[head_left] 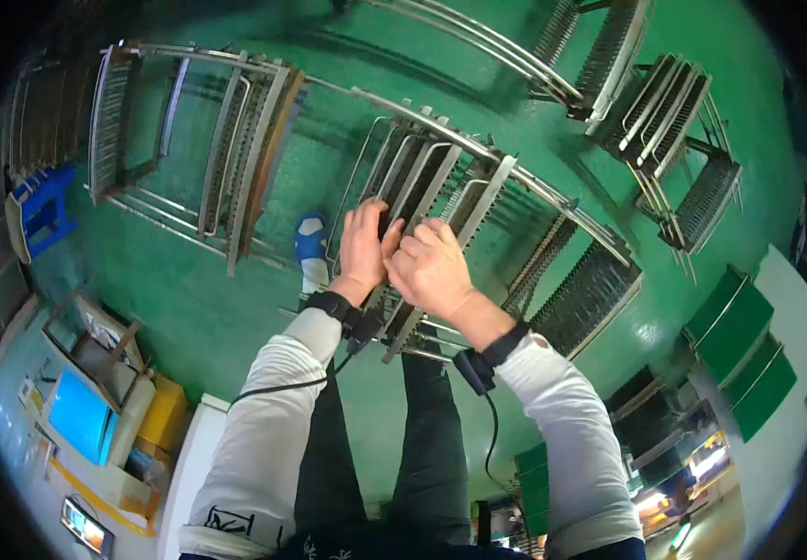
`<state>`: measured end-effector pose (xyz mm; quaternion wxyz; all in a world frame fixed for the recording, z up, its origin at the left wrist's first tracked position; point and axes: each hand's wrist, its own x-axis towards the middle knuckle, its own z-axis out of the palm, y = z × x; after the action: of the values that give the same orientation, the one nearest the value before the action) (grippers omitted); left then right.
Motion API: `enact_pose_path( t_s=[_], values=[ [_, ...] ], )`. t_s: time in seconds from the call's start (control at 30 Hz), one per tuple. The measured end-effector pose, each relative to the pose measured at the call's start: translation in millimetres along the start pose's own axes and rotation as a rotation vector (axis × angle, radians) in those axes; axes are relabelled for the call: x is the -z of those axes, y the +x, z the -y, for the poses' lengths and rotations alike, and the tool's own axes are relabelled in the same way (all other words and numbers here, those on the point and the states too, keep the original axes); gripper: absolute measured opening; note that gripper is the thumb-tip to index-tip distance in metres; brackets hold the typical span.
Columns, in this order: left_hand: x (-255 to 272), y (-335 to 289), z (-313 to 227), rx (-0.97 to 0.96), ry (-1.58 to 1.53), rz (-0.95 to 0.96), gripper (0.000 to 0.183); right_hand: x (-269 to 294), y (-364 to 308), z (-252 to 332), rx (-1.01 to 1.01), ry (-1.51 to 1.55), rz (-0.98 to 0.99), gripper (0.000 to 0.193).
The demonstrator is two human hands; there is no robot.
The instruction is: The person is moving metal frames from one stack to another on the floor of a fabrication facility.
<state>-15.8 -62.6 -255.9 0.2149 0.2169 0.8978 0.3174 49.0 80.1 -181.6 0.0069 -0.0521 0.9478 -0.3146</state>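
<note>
right now i see my left hand [363,245] and right hand [430,266] side by side on the metal comb rack [422,187], fingers curled together and pressed on its frame bars; the rack's long axis runs from my wrists up and away to the right, and both hands are equally near it. left of the rack sit a blue stool [41,213], a blue panel [80,415] and a yellow box [163,415]; green bins [735,327] lie to its right.
</note>
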Motion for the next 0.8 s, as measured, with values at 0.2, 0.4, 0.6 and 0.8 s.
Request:
enact_pose_path(
  t_s=[0.2,0.4,0.6,0.8],
  values=[
    [15.4,0.0,10.8,-0.038,0.008,0.018,0.039,14.9,-54.2,10.3,-0.925,0.486,-0.667,0.025],
    [4.4,-2.5,4.4,-0.018,-0.04,0.041,0.036,-80.7,-54.2,-16.0,-1.72,1.397,-0.887,0.077],
    [3.2,0.9,18.2,-0.07,-0.027,0.038,0.033,-83.7,-10.1,-10.5,-1.405,2.112,-0.673,0.063],
    [0.0,1.1,15.9,-0.033,0.009,0.074,0.028,-92.0,-13.5,-15.7,-1.282,1.943,-0.669,0.078]
  ],
)
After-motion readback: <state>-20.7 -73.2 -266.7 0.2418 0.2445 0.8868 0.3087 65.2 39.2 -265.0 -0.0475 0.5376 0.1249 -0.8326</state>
